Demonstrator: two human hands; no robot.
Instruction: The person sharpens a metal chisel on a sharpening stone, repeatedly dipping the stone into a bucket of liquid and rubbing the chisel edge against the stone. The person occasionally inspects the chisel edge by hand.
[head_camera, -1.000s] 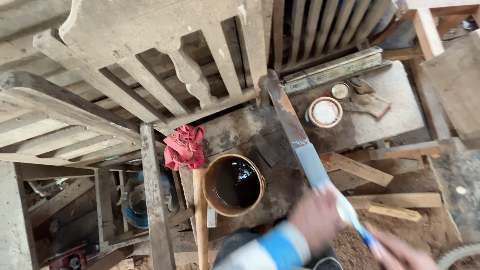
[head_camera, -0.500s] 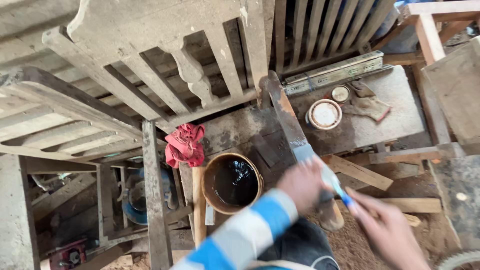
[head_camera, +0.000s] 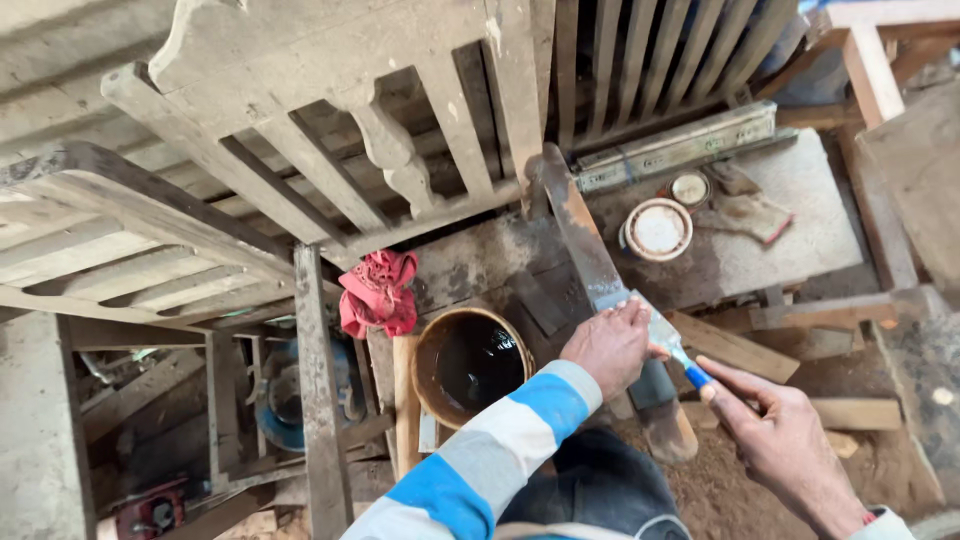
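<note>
Brush (head_camera: 668, 340) on plank (head_camera: 590, 255)
Left hand (head_camera: 610, 345) presses the bristle end; right hand (head_camera: 780, 435) pinches its handle, lying toward him.

The left hand (head_camera: 612, 347) reached forward from a blue-and-white striped sleeve, knuckles up, its fingers (head_camera: 630, 322) curled down in a closed grip. The right hand (head_camera: 778, 430) came in from the lower right, palm turned inward, 2 fingers (head_camera: 722, 378) extended and pinched together near the left hand.
</note>
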